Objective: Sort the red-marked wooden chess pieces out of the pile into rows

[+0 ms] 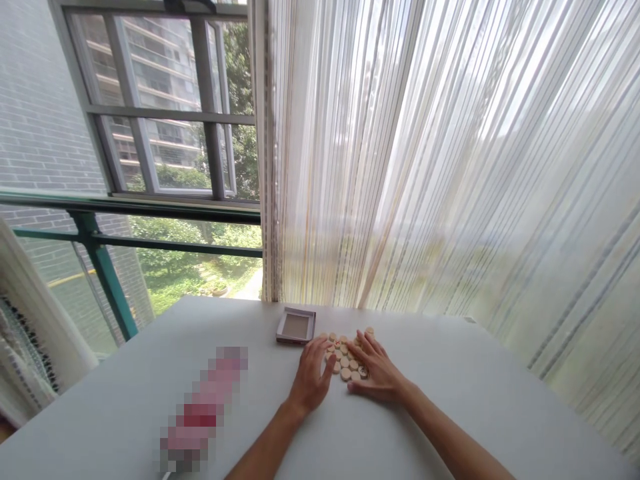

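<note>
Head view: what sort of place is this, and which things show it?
Probably a home, perhaps a glazed balcony: there is a sheer curtain, a window that looks out on a building, and a green railing.

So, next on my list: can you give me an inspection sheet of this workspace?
Surface: white table, lit by daylight.
Job's things: pale round discs in a loose cluster, at least one with a dark marking; shallow open box just beyond the left hand.
Clutter: pinkish item, pixelated, so it cannot be identified.
Grip: left hand loosely curved at the discs' left edge; right hand spread over their right side.
Cables: nothing seen.
Surroundings: sheer striped curtain, window, green railing.
</note>
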Tool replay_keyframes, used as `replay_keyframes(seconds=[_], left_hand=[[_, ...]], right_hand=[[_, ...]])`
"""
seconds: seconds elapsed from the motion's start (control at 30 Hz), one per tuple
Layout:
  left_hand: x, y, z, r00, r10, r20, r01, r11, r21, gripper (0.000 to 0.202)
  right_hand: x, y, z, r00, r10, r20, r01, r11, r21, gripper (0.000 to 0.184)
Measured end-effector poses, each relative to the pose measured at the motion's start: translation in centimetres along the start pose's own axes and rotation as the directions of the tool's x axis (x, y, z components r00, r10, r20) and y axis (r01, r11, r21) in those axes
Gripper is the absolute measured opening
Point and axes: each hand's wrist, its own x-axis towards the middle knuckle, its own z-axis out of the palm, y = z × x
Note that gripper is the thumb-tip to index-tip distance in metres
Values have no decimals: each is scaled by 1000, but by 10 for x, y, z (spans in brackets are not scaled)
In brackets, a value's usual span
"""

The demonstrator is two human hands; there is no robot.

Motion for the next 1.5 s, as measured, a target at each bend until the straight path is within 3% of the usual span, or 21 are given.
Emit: replay_keyframes(seconds=[0.3,0.7,0.97,1.13,1.33,1.5], left_hand=[[3,3,-5,992,-54,-110,51,998,-27,28],[7,4,-10,981,-68,-181,62,997,-43,27],[8,2,-9,974,-62,-219,51,997,-54,25],[7,1,-9,971,-62,-232,46,996,-73,25],[8,0,-10,973,-70,-221,59,997,-55,25],[4,2,-8,997,59,-39,-56,996,69,17]], right_hand=[[26,-9,12,1000,3,7,-3,1000,-22,89],[35,-15,2,994,-15,112,18,1000,-25,75],[41,-20,2,982,-4,191,26,994,-111,79],[36,-21,6,993,-7,115,23,991,-136,71],[39,3,-13,999,22,-28,-26,988,-154,60],[44,36,-24,977,208,-51,-212,969,-124,64]])
